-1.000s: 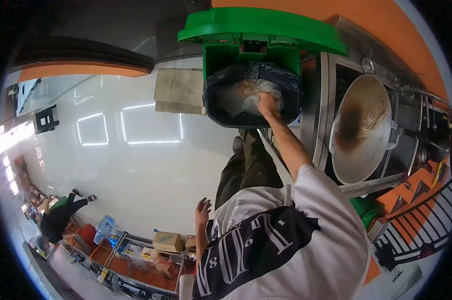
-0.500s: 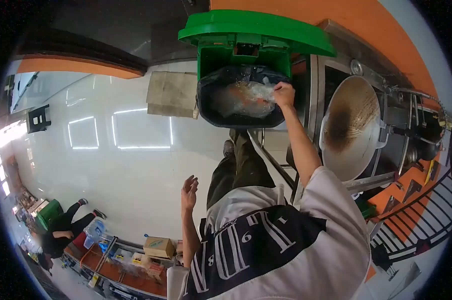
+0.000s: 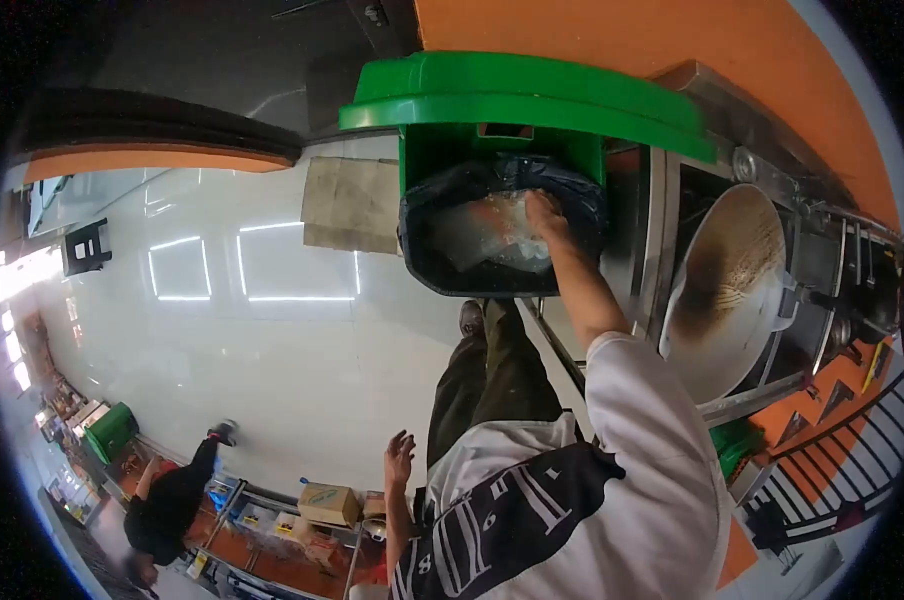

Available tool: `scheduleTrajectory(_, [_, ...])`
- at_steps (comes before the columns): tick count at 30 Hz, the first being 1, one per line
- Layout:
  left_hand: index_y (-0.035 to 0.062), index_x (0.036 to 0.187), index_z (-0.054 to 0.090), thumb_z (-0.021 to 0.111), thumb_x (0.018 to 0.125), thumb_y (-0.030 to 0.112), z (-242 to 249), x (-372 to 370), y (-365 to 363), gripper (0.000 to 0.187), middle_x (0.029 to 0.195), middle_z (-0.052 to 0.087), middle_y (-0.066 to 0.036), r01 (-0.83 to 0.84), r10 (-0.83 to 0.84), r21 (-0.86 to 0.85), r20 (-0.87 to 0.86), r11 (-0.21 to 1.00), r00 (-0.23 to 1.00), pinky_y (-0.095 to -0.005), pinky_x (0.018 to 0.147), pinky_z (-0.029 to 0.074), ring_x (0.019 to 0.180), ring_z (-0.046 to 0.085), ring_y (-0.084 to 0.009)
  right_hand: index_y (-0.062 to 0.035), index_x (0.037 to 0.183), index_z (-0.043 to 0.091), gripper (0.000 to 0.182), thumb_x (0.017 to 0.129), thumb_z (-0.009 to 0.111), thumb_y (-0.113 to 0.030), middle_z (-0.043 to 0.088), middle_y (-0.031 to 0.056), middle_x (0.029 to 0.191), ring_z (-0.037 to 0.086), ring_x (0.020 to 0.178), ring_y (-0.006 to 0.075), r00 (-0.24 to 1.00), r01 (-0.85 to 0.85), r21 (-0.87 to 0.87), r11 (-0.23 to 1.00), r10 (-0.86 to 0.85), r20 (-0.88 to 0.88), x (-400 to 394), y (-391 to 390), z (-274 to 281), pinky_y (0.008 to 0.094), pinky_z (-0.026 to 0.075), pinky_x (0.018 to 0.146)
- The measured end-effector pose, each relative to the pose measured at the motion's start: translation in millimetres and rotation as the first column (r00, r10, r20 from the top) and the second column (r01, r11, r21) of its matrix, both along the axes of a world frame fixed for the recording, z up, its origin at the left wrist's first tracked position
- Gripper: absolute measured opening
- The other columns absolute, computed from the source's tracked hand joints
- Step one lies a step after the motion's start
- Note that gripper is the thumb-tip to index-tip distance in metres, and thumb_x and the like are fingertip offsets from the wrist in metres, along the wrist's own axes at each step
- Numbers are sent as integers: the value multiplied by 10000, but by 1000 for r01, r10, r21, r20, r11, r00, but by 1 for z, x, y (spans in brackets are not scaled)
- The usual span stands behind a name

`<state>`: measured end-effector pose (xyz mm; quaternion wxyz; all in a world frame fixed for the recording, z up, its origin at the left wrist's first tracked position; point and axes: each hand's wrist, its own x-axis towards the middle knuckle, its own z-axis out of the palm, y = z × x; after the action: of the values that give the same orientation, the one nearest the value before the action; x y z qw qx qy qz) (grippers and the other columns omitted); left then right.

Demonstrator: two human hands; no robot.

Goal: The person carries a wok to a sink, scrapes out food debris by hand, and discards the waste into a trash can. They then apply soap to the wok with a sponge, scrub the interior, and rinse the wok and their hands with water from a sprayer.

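Note:
My right hand (image 3: 544, 215) reaches into a green bin (image 3: 412, 160) lined with a black bag (image 3: 427, 270). Its fingers are closed on a clear plastic bag (image 3: 517, 225) with orange-red bits showing through. Cloudy clear plastic fills much of the bin's mouth around it, and the bin's green lid (image 3: 522, 95) is raised at the back. My left hand (image 3: 399, 458) hangs at my side above the floor, fingers loosely apart and holding nothing.
A large wok (image 3: 727, 300) with a scorched inside sits on the steel stove (image 3: 657, 240) at right. Flattened cardboard (image 3: 350, 205) lies left of the bin. At lower left a person in black (image 3: 172, 505) stands near a shelf with a cardboard box (image 3: 329, 503).
My right hand has gone lower into the bin with the plastic bag. The view has shifted, and the person at lower left has moved right and changed posture.

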<state>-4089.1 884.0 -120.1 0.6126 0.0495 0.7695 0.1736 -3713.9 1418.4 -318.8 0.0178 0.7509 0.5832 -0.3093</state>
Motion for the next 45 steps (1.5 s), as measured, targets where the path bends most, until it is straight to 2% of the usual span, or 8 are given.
scheduleTrajectory(5, [46, 1419, 533, 642, 992, 321, 0, 0, -17, 519, 1289, 664, -145, -79, 78, -52, -16, 996, 997, -388, 913, 535, 1142, 656, -249, -34, 1132, 719, 286, 985, 508, -160, 703, 195, 1169, 659, 1122, 406, 904, -350, -159, 923, 377, 201, -4, -9, 3, 489, 522, 975])
scheduleTrajectory(13, [33, 1405, 550, 629, 994, 303, 4, 30, 36, 498, 1282, 669, -139, -44, 40, 120, 31, 992, 999, -354, 911, 531, 1126, 656, -228, 0, 1062, 727, 235, 914, 661, -170, 745, 163, 1026, 709, 1011, 331, 943, -13, 110, 994, 49, -329, -1, -8, 62, 453, 535, 864])
scheduleTrajectory(16, [33, 1403, 553, 629, 990, 296, 1, 29, 51, 496, 1271, 674, -135, 15, -21, 195, 30, 981, 999, -357, 908, 532, 1113, 658, -223, 32, 1120, 695, 278, 947, 622, -172, 732, 108, 1123, 686, 1080, 265, 741, 270, -24, 963, -223, -634, -5, -18, 119, 395, 522, 934])
scheduleTrajectory(18, [34, 1401, 554, 630, 988, 302, -1, 28, 53, 499, 1270, 675, -133, -6, -5, 243, 46, 970, 999, -363, 907, 533, 1110, 658, -220, 45, 1212, 642, 325, 970, 580, -163, 701, 147, 1221, 670, 1133, 289, -136, 327, -500, 802, -483, -865, -8, -32, 165, 405, 516, 988])
scheduleTrajectory(23, [38, 1425, 524, 631, 991, 322, -23, 14, 43, 529, 1317, 646, -167, 96, -115, 286, 51, 953, 992, -406, 933, 528, 1150, 648, -276, 17, 1202, 626, 277, 962, 535, -88, 689, 155, 1236, 677, 1138, 296, -384, 237, -526, 817, -419, -823, -7, -86, 238, 447, 561, 976])
scheduleTrajectory(35, [8, 1443, 499, 597, 1037, 219, 159, 127, 188, 468, 1399, 576, -178, 181, -444, 742, 171, 645, 879, -367, 1031, 494, 1225, 601, -242, -36, 1209, 667, 328, 890, 597, -2, 704, 6, 1080, 663, 944, 105, 392, 394, -39, 918, -206, -897, 39, -290, 388, 253, 532, 837])
scheduleTrajectory(42, [-18, 1306, 614, 636, 1019, 173, 222, 218, 221, 346, 1278, 624, -117, 149, -558, 744, 336, 651, 758, -316, 964, 521, 1081, 641, -170, -3, 1298, 637, 364, 955, 597, -119, 687, 52, 1186, 627, 1101, 152, -82, 491, -264, 830, -257, -963, 69, -354, 433, 314, 481, 980])
scheduleTrajectory(45, [-10, 1213, 673, 671, 976, 77, 218, 259, 219, 253, 1173, 681, -93, 199, -627, 839, 200, 507, 752, -304, 922, 532, 1046, 651, -169, -11, 1249, 672, 327, 989, 645, -206, 704, 53, 1129, 647, 1037, 132, 179, 605, -172, 778, -343, -922, 90, -361, 449, 302, 511, 922])
